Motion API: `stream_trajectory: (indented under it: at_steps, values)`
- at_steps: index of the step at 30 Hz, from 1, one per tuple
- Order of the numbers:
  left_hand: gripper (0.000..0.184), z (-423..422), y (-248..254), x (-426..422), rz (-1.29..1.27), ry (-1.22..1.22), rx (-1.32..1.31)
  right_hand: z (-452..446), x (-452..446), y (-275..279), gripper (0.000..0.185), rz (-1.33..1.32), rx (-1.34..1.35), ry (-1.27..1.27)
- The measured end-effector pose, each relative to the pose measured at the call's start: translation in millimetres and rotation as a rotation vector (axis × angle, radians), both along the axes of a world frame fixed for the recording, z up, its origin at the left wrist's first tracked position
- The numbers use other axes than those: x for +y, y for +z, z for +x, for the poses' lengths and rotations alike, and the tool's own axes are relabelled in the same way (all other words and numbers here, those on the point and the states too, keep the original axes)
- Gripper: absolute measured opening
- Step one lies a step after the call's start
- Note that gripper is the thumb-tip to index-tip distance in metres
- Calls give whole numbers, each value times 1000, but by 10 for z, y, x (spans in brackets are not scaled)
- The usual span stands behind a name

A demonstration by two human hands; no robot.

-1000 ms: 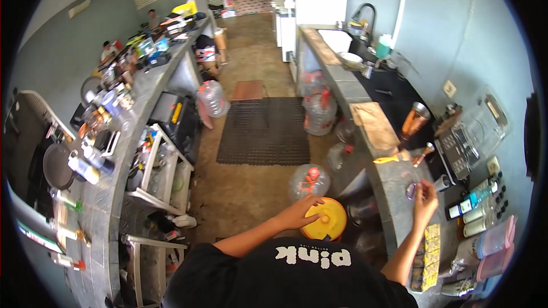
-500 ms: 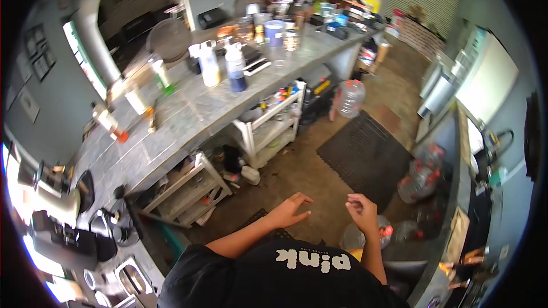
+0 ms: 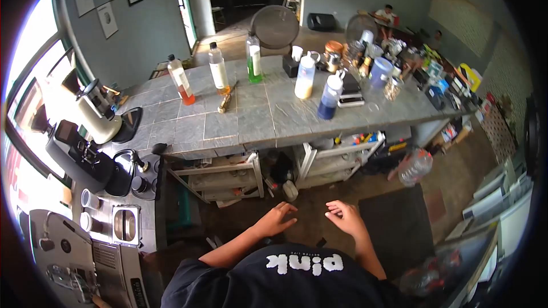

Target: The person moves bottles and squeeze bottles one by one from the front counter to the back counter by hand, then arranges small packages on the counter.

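My left hand [image 3: 276,220] hovers in front of my body with fingers loosely bent and apart, holding nothing. Level with it on the other side, my right hand [image 3: 346,219] is likewise empty, its fingers half curled. Neither touches anything. Beyond them runs the grey tiled counter [image 3: 240,118]. On it stand a bottle with orange-red liquid [image 3: 181,82], a bottle with amber liquid [image 3: 219,71], a bottle with green liquid [image 3: 254,63], a squeeze bottle of pale liquid [image 3: 305,80] and a squeeze bottle of dark blue liquid [image 3: 330,98].
Below the counter are white shelves [image 3: 308,162]. A coffee grinder [image 3: 74,151] and an espresso machine [image 3: 57,239] stand at left. Big clear plastic bottles [image 3: 415,168] and a dark floor mat [image 3: 394,222] lie right. Jars and boxes crowd the counter's right end. A person [image 3: 385,17] sits far back.
My view has turned left, so the counter now runs across the frame and the espresso machine shows. Both hands stay empty in front of my body.
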State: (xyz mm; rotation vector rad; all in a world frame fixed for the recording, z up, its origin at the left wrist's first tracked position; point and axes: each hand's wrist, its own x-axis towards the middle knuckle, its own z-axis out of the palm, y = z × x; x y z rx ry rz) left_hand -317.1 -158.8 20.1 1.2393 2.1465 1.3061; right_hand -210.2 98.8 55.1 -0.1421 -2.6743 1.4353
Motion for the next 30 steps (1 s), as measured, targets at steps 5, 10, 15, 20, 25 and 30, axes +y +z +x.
stream_trajectory:
  at_steps: [5, 10, 15, 20, 25, 30]
  values:
    - [35, -124, -107, 335, 6, 149, 17, -692, 183, 19, 35, -20, -15, 180]
    - [38, -168, -17, 436, -41, 184, -94, -1132, -34, -28, 41, -29, 41, 280]
    - [36, -654, -66, 200, 11, 345, 70, -1371, -209, -39, 42, -182, -21, 344]
    - [33, -1613, -178, -271, 45, 669, 311, -1696, -292, -53, 45, -103, -16, 318]
    - [33, -2986, -134, -910, 209, 924, 166, -2103, -504, -111, 44, -125, 4, 220]
    - [53, -4450, -95, -1627, 202, 1245, 465, -2601, -773, -98, 43, -118, -91, 225]
